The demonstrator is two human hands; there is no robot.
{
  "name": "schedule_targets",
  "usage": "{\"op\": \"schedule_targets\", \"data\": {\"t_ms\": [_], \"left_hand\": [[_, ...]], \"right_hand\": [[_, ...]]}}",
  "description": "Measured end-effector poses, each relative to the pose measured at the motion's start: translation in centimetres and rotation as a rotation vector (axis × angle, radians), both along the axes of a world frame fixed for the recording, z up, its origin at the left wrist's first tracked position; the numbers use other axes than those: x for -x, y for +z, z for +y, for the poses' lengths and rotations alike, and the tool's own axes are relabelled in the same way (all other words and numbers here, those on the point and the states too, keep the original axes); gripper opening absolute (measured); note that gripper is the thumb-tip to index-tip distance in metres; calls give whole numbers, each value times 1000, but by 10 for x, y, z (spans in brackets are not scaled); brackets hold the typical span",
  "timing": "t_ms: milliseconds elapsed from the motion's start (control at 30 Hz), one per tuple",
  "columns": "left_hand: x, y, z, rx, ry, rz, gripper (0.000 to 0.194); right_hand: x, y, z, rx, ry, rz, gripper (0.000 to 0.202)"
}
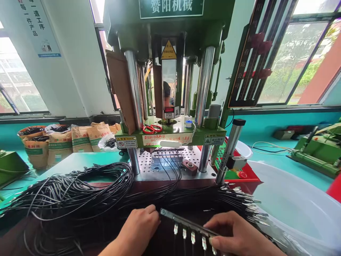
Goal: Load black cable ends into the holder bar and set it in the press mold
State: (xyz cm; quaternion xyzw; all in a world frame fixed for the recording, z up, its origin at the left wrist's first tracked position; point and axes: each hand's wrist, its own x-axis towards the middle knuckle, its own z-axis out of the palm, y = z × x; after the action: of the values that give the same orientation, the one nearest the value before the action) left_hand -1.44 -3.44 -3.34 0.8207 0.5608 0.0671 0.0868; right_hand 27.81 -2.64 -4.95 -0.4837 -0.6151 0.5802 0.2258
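My left hand (140, 227) rests on the black cables at the bottom centre, its fingers curled at the left end of a metal fixture bar (186, 223). My right hand (236, 233) lies over the bar's right end with fingertips pressed on it. Several cable ends with metal plugs (193, 237) hang in a row from the bar. A large bundle of black cables (71, 193) loops across the table to the left. More plug-tipped cable ends (246, 201) fan out to the right. Behind them stands a green vertical moulding press (170, 137) with cables seated in its mould (167, 158).
A white plastic tub (293, 202) sits at the right. Red-handled scissors (151, 128) and a small spool (188, 123) lie on the press platen. Brown sacks (66, 142) line the wall at the left. Another green machine (317, 153) stands at far right under the windows.
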Motion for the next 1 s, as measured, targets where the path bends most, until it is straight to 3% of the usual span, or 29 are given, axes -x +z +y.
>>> {"op": "schedule_targets", "data": {"t_ms": [100,233,433,600,700,767,833,900,1000], "left_hand": [[-1,1,7,-50,-29,116,24],[3,1,7,-53,12,84,16],[2,4,11,21,13,29,17],[-1,29,8,129,29,-203,14],[-3,52,20,80,103,-476,18],[-4,60,45,94,219,-734,13],[-10,59,79,238,378,-1016,24],[-19,48,117,412,492,-1128,29],[-38,26,158,680,569,-1216,12]], "right_hand": [[-4,2,9,-54,43,-5,44],[-7,3,15,-60,108,-34,39],[7,14,18,-316,281,-117,24],[19,21,12,-441,272,-283,4],[21,23,17,-455,274,-324,14],[27,25,40,-560,224,-303,17],[37,28,81,-732,52,-315,27],[52,32,134,-840,-98,-415,40],[80,36,208,-844,-147,-460,47]]}}
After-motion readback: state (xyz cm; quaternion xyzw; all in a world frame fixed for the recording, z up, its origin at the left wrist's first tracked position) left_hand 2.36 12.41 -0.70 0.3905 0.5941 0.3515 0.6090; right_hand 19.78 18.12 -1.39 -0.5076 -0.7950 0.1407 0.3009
